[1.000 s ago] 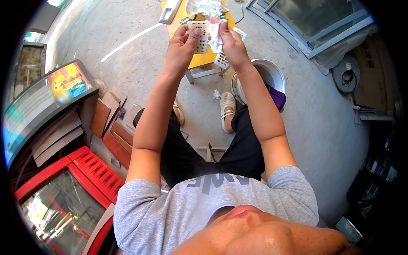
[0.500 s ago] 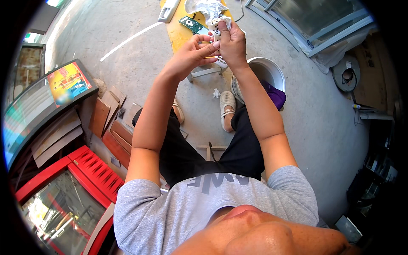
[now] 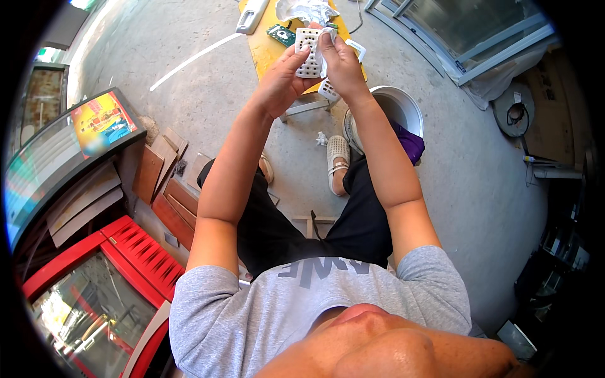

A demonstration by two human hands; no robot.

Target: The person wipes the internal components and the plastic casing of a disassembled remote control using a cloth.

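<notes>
My left hand is closed on a thin white rubber keypad dotted with rows of dark spots, its thumb lying on the dotted face. Against the keypad's right edge, my right hand pinches what looks like a crumpled white tissue; its fingertips are partly hidden. Both hands are above a yellow-topped stool or small table. Behind the keypad lies a green circuit board. A white slotted plastic shell shows below my right hand, partly covered by it.
Crumpled white paper and a white plastic housing lie on the yellow top. A white bucket with purple cloth stands by my right foot. Wooden boards and a red-framed cabinet are at left.
The keypad has turned from a bunched or edge-on position to lie flat, with its dotted face up. My left hand has shifted slightly and now grips its side.
</notes>
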